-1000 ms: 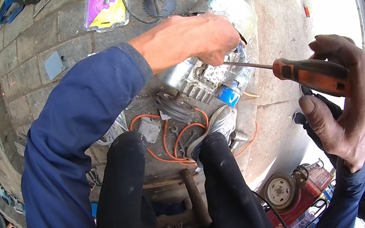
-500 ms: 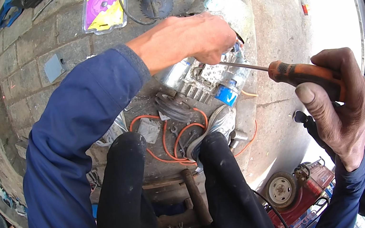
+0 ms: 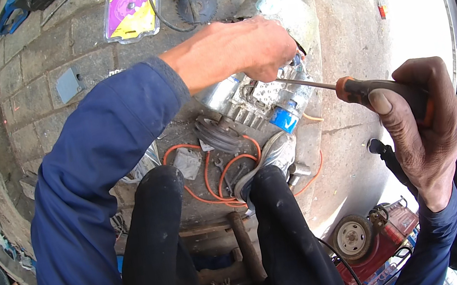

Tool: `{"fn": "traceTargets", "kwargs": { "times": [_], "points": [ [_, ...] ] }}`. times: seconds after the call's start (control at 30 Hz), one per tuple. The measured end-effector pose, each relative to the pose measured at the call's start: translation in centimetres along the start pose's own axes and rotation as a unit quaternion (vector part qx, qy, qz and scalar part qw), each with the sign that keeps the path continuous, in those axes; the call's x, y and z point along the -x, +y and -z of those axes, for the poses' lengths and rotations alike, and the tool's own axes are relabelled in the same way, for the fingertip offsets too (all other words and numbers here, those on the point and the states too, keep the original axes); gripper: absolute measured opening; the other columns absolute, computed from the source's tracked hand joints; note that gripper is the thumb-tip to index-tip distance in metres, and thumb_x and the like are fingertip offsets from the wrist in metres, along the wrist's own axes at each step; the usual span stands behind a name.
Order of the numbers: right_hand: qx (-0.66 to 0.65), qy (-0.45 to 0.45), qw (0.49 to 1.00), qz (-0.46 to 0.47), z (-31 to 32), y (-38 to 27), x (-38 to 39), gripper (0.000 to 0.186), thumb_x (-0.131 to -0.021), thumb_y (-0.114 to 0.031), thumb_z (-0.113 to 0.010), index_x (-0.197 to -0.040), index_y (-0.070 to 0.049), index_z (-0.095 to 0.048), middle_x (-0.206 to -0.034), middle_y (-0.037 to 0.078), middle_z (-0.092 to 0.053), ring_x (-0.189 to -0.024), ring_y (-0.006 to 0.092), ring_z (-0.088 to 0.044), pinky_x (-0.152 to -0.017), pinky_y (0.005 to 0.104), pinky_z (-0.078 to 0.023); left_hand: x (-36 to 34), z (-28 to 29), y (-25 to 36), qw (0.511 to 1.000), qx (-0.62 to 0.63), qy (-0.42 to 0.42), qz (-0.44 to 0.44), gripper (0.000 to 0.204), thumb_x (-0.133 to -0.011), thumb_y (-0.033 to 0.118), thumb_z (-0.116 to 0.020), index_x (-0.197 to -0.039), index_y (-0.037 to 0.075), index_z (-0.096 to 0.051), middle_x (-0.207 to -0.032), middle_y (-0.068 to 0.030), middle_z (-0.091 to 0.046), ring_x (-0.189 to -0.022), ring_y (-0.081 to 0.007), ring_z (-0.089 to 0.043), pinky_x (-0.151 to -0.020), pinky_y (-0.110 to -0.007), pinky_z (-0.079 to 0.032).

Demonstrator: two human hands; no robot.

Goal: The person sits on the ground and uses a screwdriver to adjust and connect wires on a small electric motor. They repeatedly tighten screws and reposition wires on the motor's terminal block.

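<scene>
My right hand [image 3: 426, 115] is wrapped round the orange-and-black handle of a screwdriver [image 3: 380, 90], with the thumb lying along the handle. The shaft runs left toward a silver ribbed metal machine [image 3: 248, 116], and its tip is hidden under my left hand. Curled closed over the top of the machine is my left hand [image 3: 267, 45]; whatever its fingers grip is out of sight. A blue-marked metal cylinder [image 3: 284, 118] forms the machine's near right side. Behind my left hand stands a dull, rounded metal housing [image 3: 282, 10].
A round saw blade [image 3: 197, 7] and a purple-and-yellow package [image 3: 129, 11] lie beyond my left arm. Near my shoe [image 3: 275, 159] are an orange hose [image 3: 225, 182], a grooved pulley [image 3: 218, 134] and wrenches. A red wheeled machine [image 3: 372, 239] stands at lower right.
The screwdriver handle has turned in my right hand, and my thumb has shifted up along it. My left hand stays almost where it was.
</scene>
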State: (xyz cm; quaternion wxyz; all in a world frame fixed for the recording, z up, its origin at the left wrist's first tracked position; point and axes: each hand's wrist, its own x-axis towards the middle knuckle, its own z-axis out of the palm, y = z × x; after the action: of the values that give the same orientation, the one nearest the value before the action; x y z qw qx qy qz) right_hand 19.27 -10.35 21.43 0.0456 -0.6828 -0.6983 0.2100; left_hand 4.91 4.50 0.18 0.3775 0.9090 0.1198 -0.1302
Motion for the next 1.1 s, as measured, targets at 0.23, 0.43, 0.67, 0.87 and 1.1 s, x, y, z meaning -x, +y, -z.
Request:
{"fn": "traceTargets", "kwargs": {
  "times": [0.23,0.43,0.67,0.87,1.1],
  "points": [
    [-0.002,0.057,0.998,-0.014,-1.4,-0.1,-0.2,0.064,-0.093,-0.031,-0.091,-0.139,-0.003,-0.057,-0.102,0.012,-0.071,-0.088,0.0188,-0.072,-0.085,0.0334,-0.058,0.7,0.0,0.0,1.0,0.013,0.005,0.009,0.019,-0.077,-0.004,-0.071,-0.095,-0.004,-0.077,-0.096,-0.0284,-0.075,-0.095,-0.0463,-0.075,-0.079,-0.052,-0.062],
    [-0.04,0.084,0.995,-0.038,-2.4,-0.8,0.0,0.058,-0.095,-0.034,-0.089,-0.133,-0.003,-0.059,-0.105,0.013,-0.069,-0.091,0.0197,-0.072,-0.082,0.0329,-0.057,0.8,0.1,0.1,1.0,0.004,0.002,0.009,0.021,-0.077,-0.003,-0.071,-0.097,-0.003,-0.077,-0.096,-0.0285,-0.075,-0.096,-0.0462,-0.076,-0.08,-0.052,-0.062],
    [-0.012,0.063,0.997,0.04,-1.5,-0.7,-0.6,0.052,-0.097,-0.03,-0.087,-0.13,-0.002,-0.059,-0.102,0.011,-0.07,-0.087,0.0179,-0.072,-0.079,0.0306,-0.055,0.6,-0.1,-0.2,1.0,-0.013,0.01,-0.01,0.02,-0.077,-0.003,-0.07,-0.095,-0.004,-0.077,-0.092,-0.0283,-0.075,-0.093,-0.0471,-0.076,-0.079,-0.052,-0.062],
    [-0.005,0.012,0.995,-0.097,-0.7,-0.9,-0.6,0.058,-0.097,-0.035,-0.086,-0.136,-0.001,-0.058,-0.1,0.01,-0.072,-0.099,0.018,-0.071,-0.085,0.0332,-0.055,0.6,0.1,-0.1,1.0,-0.006,0.016,-0.015,0.019,-0.076,-0.003,-0.07,-0.094,-0.005,-0.077,-0.091,-0.0291,-0.074,-0.092,-0.0473,-0.075,-0.077,-0.052,-0.061],
    [0.014,-0.034,0.999,-0.028,0.3,0.6,0.3,0.069,-0.088,-0.019,-0.088,-0.144,-0.001,-0.053,-0.126,0.017,-0.066,-0.107,0.0215,-0.07,-0.092,0.0338,-0.057,0.2,-0.1,-0.3,0.999,0.004,0.037,-0.03,0.018,-0.076,-0.003,-0.07,-0.093,-0.005,-0.077,-0.09,-0.0299,-0.074,-0.09,-0.0476,-0.075,-0.077,-0.053,-0.061]
  ]
}}
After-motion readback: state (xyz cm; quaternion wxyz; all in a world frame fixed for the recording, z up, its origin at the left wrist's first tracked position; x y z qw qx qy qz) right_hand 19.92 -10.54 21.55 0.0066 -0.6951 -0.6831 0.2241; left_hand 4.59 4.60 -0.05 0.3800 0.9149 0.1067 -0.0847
